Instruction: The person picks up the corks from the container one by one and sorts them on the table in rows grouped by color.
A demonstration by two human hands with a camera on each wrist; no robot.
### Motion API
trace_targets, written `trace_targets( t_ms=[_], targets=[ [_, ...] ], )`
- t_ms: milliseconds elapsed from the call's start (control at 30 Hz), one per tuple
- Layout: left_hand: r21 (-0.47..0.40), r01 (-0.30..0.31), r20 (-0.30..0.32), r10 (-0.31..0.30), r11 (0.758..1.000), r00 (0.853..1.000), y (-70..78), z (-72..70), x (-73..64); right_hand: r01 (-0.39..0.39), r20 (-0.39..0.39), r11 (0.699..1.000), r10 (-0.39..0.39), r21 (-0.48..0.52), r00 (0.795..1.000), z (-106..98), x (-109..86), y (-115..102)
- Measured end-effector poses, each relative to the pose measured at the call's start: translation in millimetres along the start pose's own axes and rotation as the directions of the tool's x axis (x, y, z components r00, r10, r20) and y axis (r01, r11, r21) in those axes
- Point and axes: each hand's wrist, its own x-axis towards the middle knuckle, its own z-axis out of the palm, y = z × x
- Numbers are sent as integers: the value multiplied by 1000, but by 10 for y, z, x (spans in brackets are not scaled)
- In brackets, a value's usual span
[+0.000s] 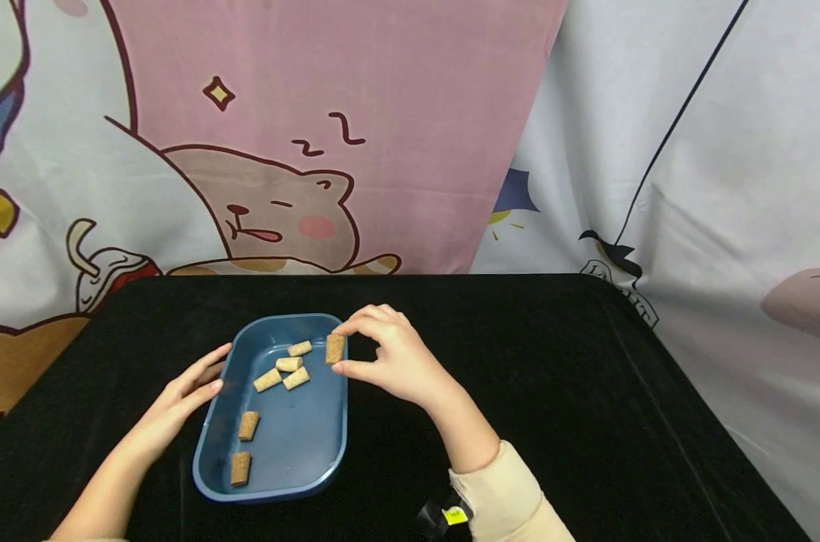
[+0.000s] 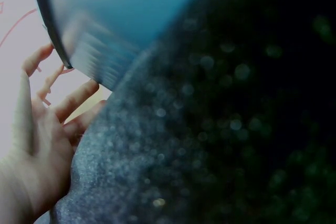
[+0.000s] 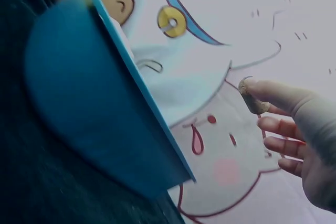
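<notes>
A blue rectangular tray (image 1: 294, 444) stands on the black cloth with several corks inside. Four-sided and rounded at its corners, it holds pale corks (image 1: 269, 379) grouped toward the far half and two browner corks (image 1: 240, 468) near the left wall. My right hand (image 1: 389, 354) pinches a brown cork (image 1: 335, 348) between thumb and forefinger, above the tray's right rim; the right wrist view shows this cork (image 3: 253, 96) clear of the tray wall. My left hand (image 1: 179, 395) touches the tray's left rim with extended fingers, and in the left wrist view its fingertips meet the tray's outer side (image 2: 105, 51).
Black cloth (image 1: 552, 391) covers the table around the tray. Behind the table's far edge hangs a curtain (image 1: 437, 150) with cartoon drawings. A dark strap with a yellow label (image 1: 455, 516) sits by the right sleeve.
</notes>
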Motion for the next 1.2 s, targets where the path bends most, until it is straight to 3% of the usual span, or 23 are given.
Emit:
trace_targets(
  t_ms=[433,800,1200],
  targets=[
    [26,-10,0,10,1000,1000,2,-11,-1,-46,-75,993,54,110,996,-188,-85,471],
    [12,-16,6,16,1000,1000,2,-12,-4,-175,-45,977,182,123,982,-219,-202,806],
    [7,-12,5,12,1000,1000,-11,-11,2,-304,11,946,305,113,952,-155,-327,1117]
  ],
)
